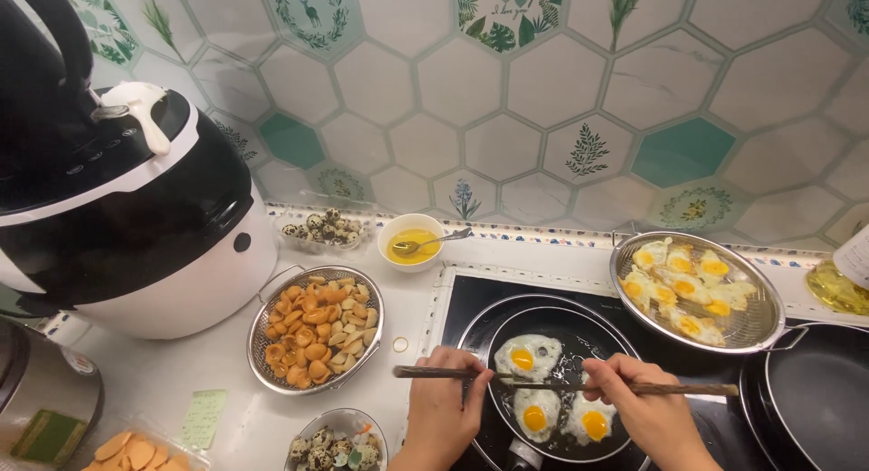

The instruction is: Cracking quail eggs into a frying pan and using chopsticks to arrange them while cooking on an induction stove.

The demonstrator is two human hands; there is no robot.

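The person is working over a small dark frying pan (552, 380) on the black cooktop (471, 294), in which three small fried eggs (528, 355) are lying, yolks up, whites set and touching one another. The left hand (444, 403) is closed around one end of a pair of long wooden chopsticks (561, 382); the right hand (647, 412) is closed around them further along. The sticks are lying level across the pan, just above the eggs, the tips projecting past the right hand.

Judgement for the step in hand: the eggs appear ready for lifting.

1. The sticks should be worked under the edge of one white, not pressed onto a yolk, which would probably rupture.
2. Joined whites should be separated before lifting.
3. Each egg should be carried low and level.

A metal mesh strainer (769, 326) holding more fried eggs is standing to the right, near the pan. A wire basket (262, 344) of orange and pale pieces, a small bowl (412, 240) of yellow liquid with a spoon, and speckled eggshells in a bowl (337, 448) are lying to the left.
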